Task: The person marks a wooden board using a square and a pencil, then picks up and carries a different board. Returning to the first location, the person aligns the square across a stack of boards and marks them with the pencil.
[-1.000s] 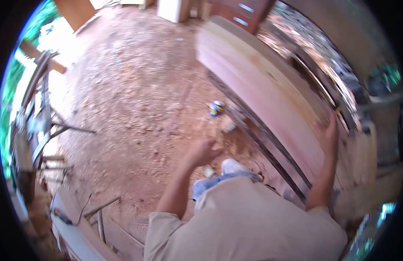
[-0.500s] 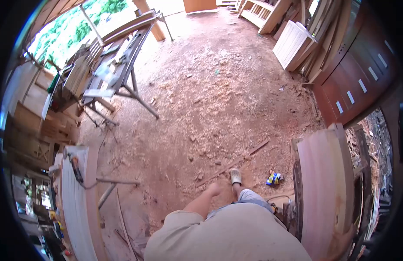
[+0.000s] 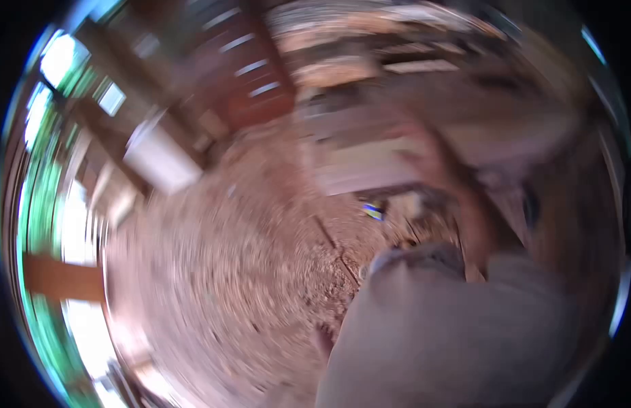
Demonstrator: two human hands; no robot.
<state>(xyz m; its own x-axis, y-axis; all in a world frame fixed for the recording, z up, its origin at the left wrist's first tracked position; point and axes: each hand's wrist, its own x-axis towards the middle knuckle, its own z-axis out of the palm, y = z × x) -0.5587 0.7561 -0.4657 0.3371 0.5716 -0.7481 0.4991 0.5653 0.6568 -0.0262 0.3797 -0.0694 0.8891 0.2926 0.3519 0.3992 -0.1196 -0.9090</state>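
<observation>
Pale wood shows in the thick board, the landmark here, its long axis running roughly across the view. The right hand is at the board, over its upper face, and the board's near end reaches out to the left of it. The fingers look partly spread, but blur hides whether they touch or grip the wood. The right hand is clearly the nearer one; the left hand hangs low, well apart from the board, over the reddish dirt floor. How far open it is, and whether it has hold of anything, I cannot tell. A blue and yellow packet lies just below the board's edge, and a dark red panel stands beyond its left end.
</observation>
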